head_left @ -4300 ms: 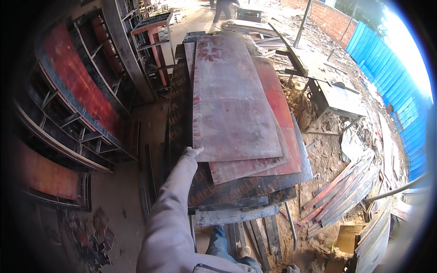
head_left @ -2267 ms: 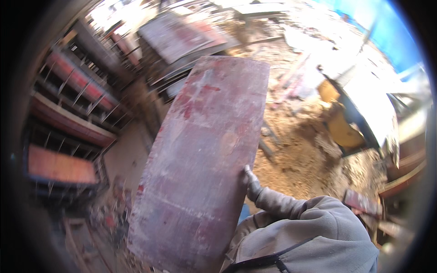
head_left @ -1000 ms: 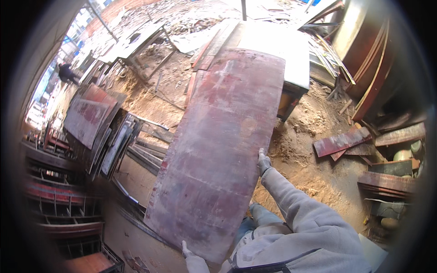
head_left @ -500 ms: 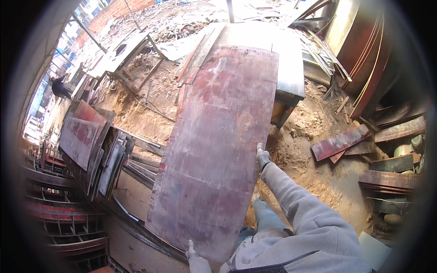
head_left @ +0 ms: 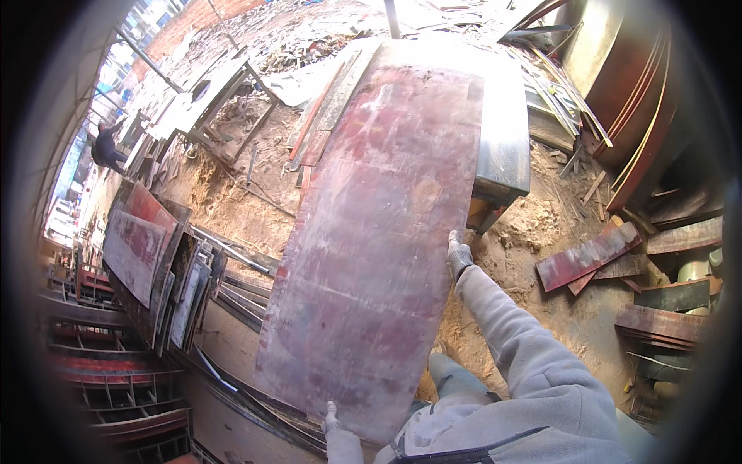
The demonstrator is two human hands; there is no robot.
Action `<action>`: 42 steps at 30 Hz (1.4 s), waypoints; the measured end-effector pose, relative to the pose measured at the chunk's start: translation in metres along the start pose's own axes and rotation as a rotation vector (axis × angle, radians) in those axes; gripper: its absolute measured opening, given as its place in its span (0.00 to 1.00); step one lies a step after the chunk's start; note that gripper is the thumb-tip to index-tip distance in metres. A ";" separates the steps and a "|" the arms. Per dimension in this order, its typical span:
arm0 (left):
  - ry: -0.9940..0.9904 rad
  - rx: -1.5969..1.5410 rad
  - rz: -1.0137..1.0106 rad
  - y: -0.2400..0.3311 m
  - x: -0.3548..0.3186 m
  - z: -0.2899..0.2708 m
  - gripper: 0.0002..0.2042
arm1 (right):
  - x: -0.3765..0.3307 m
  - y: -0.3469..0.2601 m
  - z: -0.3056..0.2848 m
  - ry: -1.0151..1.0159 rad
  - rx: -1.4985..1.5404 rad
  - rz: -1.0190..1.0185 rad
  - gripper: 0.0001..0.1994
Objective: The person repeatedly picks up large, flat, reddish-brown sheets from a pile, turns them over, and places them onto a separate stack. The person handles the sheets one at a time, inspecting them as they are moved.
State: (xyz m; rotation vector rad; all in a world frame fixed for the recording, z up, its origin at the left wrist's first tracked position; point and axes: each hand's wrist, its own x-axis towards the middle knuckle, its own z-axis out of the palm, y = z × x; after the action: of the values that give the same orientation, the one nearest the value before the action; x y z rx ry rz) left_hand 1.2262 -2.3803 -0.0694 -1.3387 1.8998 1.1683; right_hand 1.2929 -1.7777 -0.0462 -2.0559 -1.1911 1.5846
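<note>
Now nearer table [head_left: 506, 155], board [head_left: 379, 240] still gripped

The long panel [head_left: 379, 247] you carry is a flat board with a worn reddish-brown coating, matt and scuffed, blotched with pale grey patches and dried splashes. Your hands, the left [head_left: 331, 418] and the right [head_left: 459, 254], wear grey knit gloves, dusty and soft-looking, and your sleeves are grey cloth. The desk [head_left: 502, 147] beyond the panel has a dull grey top, scratched and grimy. The ground [head_left: 541, 232] around it is loose sandy earth mixed with sawdust, rough and dry. The broken planks [head_left: 591, 259] to your right show the same faded red film over wood.
</note>
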 end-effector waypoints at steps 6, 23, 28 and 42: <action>0.026 0.028 0.008 0.014 -0.021 0.040 0.49 | 0.051 -0.021 0.006 0.037 -0.073 -0.012 0.48; -0.343 -0.076 -0.013 0.047 0.001 0.145 0.53 | -0.043 0.072 0.001 -0.078 -0.338 -0.247 0.43; -0.167 0.031 -0.036 0.055 0.002 0.182 0.48 | -0.030 0.065 -0.003 -0.071 -0.309 -0.139 0.43; -1.274 -0.195 -0.294 0.114 -0.117 0.367 0.32 | 0.082 -0.067 -0.007 0.215 -0.271 -0.147 0.44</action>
State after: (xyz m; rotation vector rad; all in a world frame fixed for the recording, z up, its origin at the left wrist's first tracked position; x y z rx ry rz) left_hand 1.1437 -1.9894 -0.1136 -0.5830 0.6636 1.5103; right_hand 1.2748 -1.6737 -0.0545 -2.1749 -1.5021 1.1556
